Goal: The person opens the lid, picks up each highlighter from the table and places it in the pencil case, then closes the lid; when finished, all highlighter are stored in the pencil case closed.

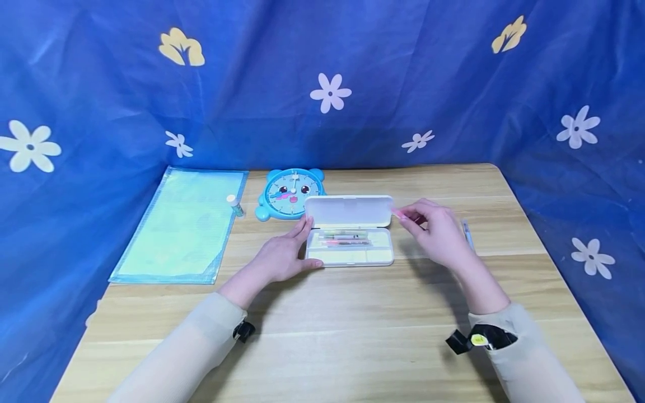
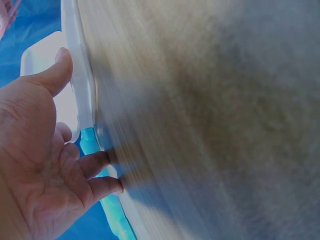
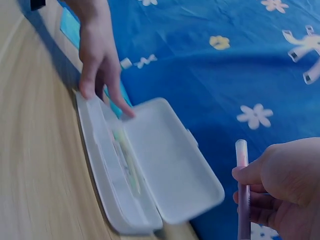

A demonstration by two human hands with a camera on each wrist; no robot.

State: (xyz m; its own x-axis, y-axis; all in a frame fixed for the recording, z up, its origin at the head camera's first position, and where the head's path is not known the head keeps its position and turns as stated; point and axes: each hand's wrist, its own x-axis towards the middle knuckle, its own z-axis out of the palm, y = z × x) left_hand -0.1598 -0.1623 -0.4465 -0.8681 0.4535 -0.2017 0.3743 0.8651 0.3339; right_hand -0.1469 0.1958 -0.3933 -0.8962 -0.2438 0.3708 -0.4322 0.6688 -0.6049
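Note:
A white pencil case (image 1: 350, 257) lies on the table with its lid raised and several pens (image 1: 347, 236) inside. At its left end my left hand (image 1: 282, 254) touches it, the thumb along the front rim and the straight fingers reaching back to the lid; the left wrist view shows this palm (image 2: 45, 185) from below. To the right of the case, my right hand (image 1: 438, 229) pinches a pink pen (image 3: 243, 185) between thumb and fingers. The pen is held upright in the right wrist view, above the table and close to the lid's right edge.
A blue toy clock (image 1: 292, 193) with a face stands behind the case. Left of it are a glue stick (image 1: 235, 206) and a light-green zip folder (image 1: 176, 224). Another pen (image 1: 467, 234) lies beyond my right hand. A blue flowered cloth (image 1: 252, 112) hangs behind the table.

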